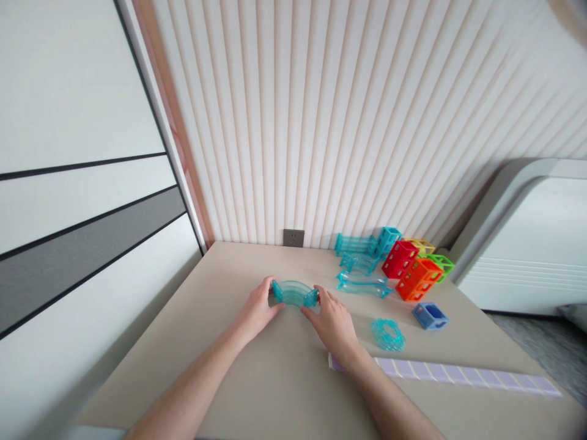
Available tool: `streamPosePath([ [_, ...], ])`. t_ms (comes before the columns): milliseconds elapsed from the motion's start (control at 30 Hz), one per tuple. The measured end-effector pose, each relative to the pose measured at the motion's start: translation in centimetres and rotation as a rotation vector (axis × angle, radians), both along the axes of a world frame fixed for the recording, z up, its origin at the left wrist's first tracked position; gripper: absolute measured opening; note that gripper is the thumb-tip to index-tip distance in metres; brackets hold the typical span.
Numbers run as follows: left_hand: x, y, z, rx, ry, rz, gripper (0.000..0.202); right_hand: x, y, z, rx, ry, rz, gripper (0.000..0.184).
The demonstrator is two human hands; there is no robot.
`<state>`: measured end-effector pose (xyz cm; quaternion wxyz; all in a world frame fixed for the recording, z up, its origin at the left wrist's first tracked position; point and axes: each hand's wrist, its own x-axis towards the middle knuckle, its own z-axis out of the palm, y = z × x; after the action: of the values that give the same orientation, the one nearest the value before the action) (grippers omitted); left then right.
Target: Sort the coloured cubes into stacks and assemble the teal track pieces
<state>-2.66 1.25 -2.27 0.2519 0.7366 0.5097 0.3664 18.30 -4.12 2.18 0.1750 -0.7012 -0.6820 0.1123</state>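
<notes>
Between my two hands is a curved, see-through teal track piece point(295, 293), its arc bowing toward the wall. My left hand point(265, 307) grips its left end, thumb at the near side and fingers around the outer edge. The right end is pinched the same way by my right hand point(331, 315). Whether the piece rests on the table point(261, 379) or is held just above it, I cannot tell. To the right of my right hand lies a teal ring-shaped stack point(388, 335).
At the back right are several teal track pieces point(364, 285), a teal block stack point(387, 241), red blocks point(400, 259), orange blocks point(419, 279), yellow and green frames point(443, 264). A blue block point(430, 316) stands nearer. A lilac strip point(449, 373) runs under my right forearm.
</notes>
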Motion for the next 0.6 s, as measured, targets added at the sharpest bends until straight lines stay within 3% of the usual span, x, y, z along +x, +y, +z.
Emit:
streamPosePath([
  [333, -0.03, 0.03, -0.05, -0.009, 0.007, 0.026, 0.056, -0.26, -0.23, -0.68, 0.064, -0.06, 0.006, 0.072],
  [600, 0.14, -0.13, 0.27, -0.021, 0.03, 0.025, 0.056, -0.5, -0.08, 0.1, 0.135, -0.006, -0.01, 0.051],
])
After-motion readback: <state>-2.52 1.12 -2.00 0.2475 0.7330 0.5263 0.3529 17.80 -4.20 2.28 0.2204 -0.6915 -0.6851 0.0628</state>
